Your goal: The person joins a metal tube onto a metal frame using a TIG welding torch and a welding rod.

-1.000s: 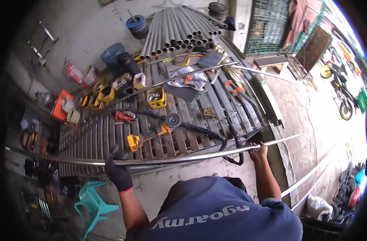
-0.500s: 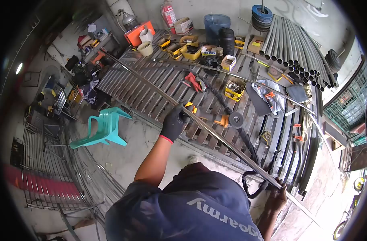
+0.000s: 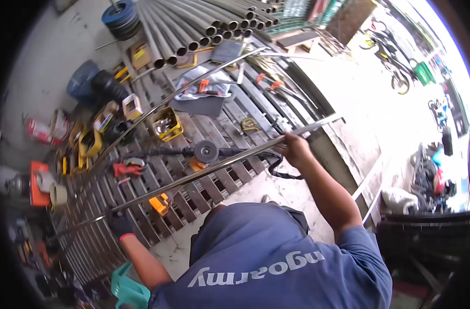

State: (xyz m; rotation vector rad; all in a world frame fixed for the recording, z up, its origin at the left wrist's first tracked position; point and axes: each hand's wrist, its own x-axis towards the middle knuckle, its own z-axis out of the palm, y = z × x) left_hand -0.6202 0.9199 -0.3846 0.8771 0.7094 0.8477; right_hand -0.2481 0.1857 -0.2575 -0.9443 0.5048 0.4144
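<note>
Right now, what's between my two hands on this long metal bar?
Only bare bar runs from gloved left hand to right hand; a grinder lies beneath it, head view.

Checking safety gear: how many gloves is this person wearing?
1: a black glove on the left hand, gripping the long steel bar. The right hand, also on the bar, is bare.

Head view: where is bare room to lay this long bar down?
For the bar: bare concrete right of the slatted rack, and the floor strip along its near edge. Crowded: the rack's middle and left, around grinder and yellow box.
</note>
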